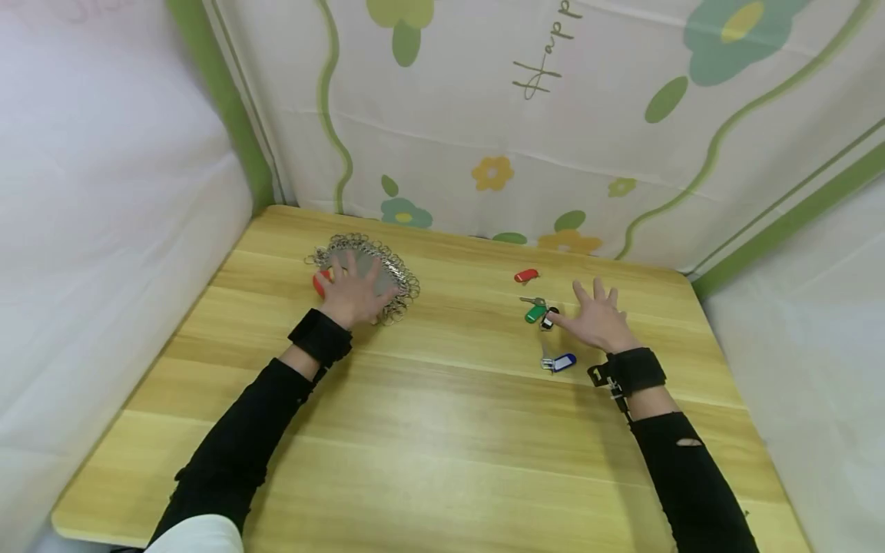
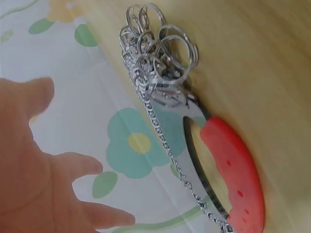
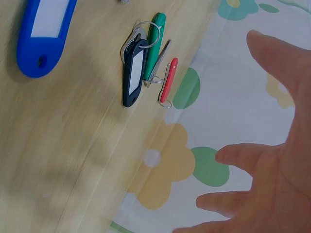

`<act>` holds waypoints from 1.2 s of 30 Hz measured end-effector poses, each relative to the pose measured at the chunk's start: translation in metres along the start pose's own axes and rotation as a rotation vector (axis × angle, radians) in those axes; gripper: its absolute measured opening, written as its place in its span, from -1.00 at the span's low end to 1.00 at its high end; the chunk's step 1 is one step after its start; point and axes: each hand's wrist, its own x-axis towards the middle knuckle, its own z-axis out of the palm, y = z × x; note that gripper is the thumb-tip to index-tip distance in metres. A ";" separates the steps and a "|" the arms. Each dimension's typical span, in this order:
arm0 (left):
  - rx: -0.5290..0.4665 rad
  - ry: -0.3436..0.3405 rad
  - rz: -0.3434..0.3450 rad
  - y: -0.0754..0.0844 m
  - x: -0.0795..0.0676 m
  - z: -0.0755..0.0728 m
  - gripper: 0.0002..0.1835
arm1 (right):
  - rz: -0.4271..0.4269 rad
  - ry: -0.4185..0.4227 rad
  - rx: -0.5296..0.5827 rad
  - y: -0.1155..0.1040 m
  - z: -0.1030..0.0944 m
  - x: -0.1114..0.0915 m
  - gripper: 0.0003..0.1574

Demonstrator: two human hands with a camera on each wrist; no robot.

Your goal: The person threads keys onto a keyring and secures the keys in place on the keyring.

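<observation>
A shiny metal key-ring plate [image 1: 384,281] lies at the back left, with several split rings [image 2: 177,51] along its edge, a chain and a red grip [image 2: 235,174]. Fingers spread, my left hand [image 1: 353,296] hovers over it and covers part of it in the head view. On the right, my right hand [image 1: 600,321] is held above the table with fingers spread, holding nothing. Beside its thumb are a black key tag [image 3: 133,73] and a green key tag [image 1: 535,314] with a key [image 1: 533,301]. A blue key tag [image 1: 564,362] lies nearer me; a red key tag [image 1: 526,275] lies farther back.
The wooden table [image 1: 415,430] is enclosed by a flower-printed curtain [image 1: 429,115] at the back and white cloth walls at both sides. Its front left corner shows at the lower left.
</observation>
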 end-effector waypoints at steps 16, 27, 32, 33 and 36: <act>-0.079 0.065 -0.217 -0.030 0.002 -0.009 -0.38 | -0.063 0.070 0.018 0.003 0.006 -0.005 -0.34; -0.117 0.004 -0.282 -0.069 0.014 -0.005 -0.31 | -0.070 0.097 0.029 0.009 0.012 -0.008 -0.39; -0.130 -0.039 -0.205 -0.073 0.018 -0.006 -0.40 | -0.070 0.096 0.034 0.013 0.015 -0.008 -0.40; -0.146 -0.034 -0.212 -0.074 0.019 -0.006 -0.44 | -0.066 0.094 0.038 0.014 0.015 -0.009 -0.40; -0.185 -0.009 -0.248 -0.071 0.018 -0.004 -0.53 | -0.051 0.089 0.049 0.015 0.013 -0.010 -0.39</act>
